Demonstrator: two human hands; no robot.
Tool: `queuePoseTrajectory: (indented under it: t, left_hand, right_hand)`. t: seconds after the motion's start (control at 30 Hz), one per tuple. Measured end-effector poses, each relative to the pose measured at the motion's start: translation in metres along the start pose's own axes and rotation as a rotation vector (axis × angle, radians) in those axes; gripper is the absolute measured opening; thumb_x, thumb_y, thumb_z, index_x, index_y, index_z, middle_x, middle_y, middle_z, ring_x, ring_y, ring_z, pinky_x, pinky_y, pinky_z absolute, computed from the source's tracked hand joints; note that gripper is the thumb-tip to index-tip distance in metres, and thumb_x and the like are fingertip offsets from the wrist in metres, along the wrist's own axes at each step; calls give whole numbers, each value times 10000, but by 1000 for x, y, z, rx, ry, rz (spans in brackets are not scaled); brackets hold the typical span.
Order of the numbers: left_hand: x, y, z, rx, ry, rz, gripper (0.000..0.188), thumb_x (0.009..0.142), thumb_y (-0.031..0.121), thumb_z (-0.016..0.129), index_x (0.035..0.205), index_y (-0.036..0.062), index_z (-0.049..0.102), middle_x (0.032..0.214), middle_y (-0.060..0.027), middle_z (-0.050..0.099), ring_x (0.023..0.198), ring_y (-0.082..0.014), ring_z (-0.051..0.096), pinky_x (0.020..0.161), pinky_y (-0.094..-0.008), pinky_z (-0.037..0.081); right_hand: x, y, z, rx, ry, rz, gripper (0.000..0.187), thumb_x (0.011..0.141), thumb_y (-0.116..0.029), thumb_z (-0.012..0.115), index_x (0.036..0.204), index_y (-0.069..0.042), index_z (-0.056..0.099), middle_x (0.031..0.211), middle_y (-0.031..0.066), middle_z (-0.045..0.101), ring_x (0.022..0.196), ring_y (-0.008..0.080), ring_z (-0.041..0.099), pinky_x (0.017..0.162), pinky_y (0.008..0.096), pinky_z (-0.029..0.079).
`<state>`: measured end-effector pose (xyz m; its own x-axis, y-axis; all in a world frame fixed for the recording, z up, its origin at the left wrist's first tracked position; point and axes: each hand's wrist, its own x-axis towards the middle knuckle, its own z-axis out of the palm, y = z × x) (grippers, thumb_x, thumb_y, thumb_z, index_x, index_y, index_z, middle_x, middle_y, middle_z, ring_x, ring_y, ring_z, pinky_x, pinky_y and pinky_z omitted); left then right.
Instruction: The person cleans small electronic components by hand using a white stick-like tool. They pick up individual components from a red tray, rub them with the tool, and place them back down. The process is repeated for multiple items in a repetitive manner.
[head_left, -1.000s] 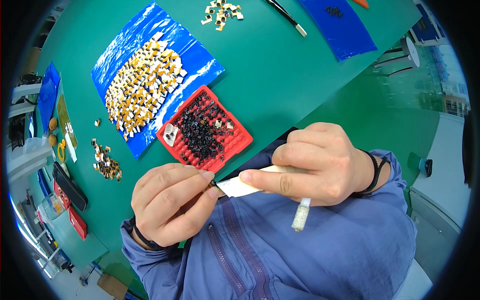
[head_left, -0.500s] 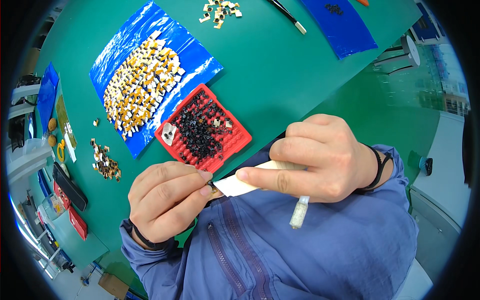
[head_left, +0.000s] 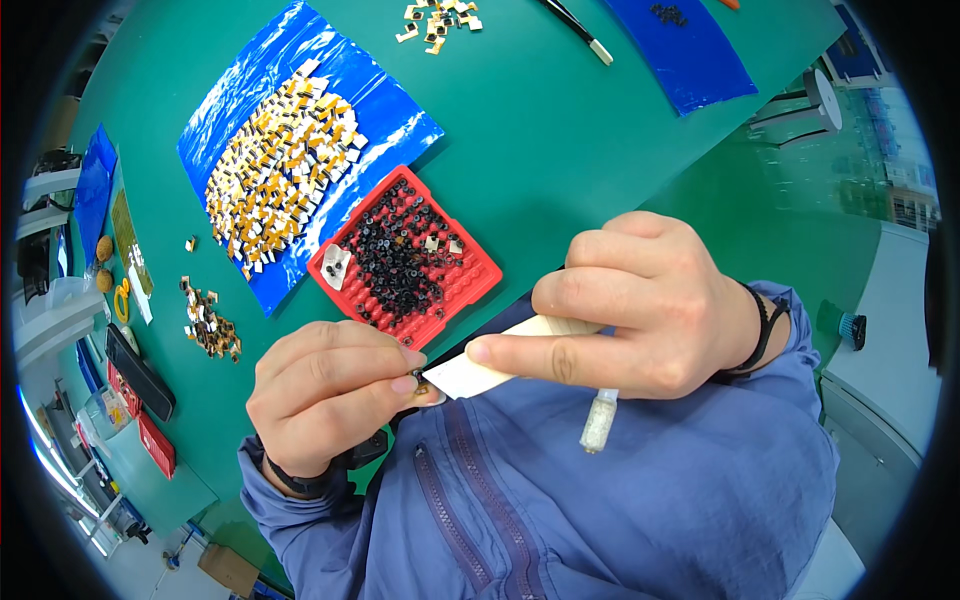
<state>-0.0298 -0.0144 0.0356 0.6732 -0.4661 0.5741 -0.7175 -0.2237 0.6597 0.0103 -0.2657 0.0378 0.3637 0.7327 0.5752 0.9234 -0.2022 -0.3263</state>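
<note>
My left hand (head_left: 325, 395) pinches a small black part with a gold-coloured tab (head_left: 419, 378) between thumb and forefinger; the fingertips cover most of it. In my right hand (head_left: 640, 310) is a folded cream-white strip, like paper or cloth (head_left: 472, 375), pressed under the forefinger. Its pointed end reaches to the small part, and I cannot tell whether they touch. A clear-tipped piece with whitish filling (head_left: 598, 424) sticks out below the right hand; the rest of it is hidden. Just beyond my hands is a red ribbed tray (head_left: 470, 285) holding many small black round parts (head_left: 385, 265).
On the green table (head_left: 520, 130), a blue sheet (head_left: 395, 125) bears a heap of white-and-gold pieces (head_left: 285, 170). A smaller pile (head_left: 208, 320) lies left, another (head_left: 437, 20) at the far side. Tweezers (head_left: 575, 30) and a second blue sheet (head_left: 690, 65) lie far right.
Both hands have shifted slightly left, and the right hand has risen a little in the picture. The grips on the small part and the strip stay the same.
</note>
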Motion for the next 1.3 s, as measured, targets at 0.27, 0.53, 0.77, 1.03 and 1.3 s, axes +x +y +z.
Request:
queuePoseTrajectory:
  t: [0.27, 0.53, 0.77, 1.03, 1.3]
  left_hand:
    - [-3, -3, 2, -132, 48, -53, 254, 638, 37, 773, 814, 17, 591, 747, -114, 656, 631, -229, 652, 502, -290, 517]
    - [-3, -7, 0, -243, 64, -87, 257, 646, 32, 798, 807, 19, 598, 730, -113, 657, 606, -223, 655, 497, -281, 509]
    - [-4, -9, -2, -341, 79, -112, 247, 649, 48, 810, 806, 16, 621, 724, -103, 654, 613, -225, 660, 503, -274, 504]
    - [-3, -12, -2, -427, 74, -122, 232, 666, 28, 804, 807, -4, 623, 736, -115, 661, 616, -230, 659, 510, -287, 509]
    - [-6, -15, -3, -576, 70, -170, 230, 674, 17, 802, 816, -7, 622, 739, -139, 661, 615, -233, 649, 519, -303, 512]
  right_hand:
    - [2, 1, 0, -1, 11, -2, 379, 633, -142, 681, 1009, -171, 716, 673, -35, 515, 515, 80, 396, 420, 222, 261]
    - [5, 3, 1, -11, 27, -21, 382, 618, -164, 684, 998, -188, 721, 680, -38, 521, 519, 81, 386, 428, 225, 254]
    - [8, 1, 1, -41, 36, -24, 386, 607, -195, 679, 990, -208, 725, 675, -45, 512, 518, 79, 382, 434, 227, 248]
    - [12, 1, 0, -65, 44, -38, 384, 608, -211, 679, 989, -221, 727, 676, -46, 512, 524, 84, 386, 442, 227, 248]
    - [14, 4, 2, -57, 75, -62, 379, 615, -207, 688, 992, -219, 724, 681, -44, 512, 537, 87, 390, 444, 231, 254]
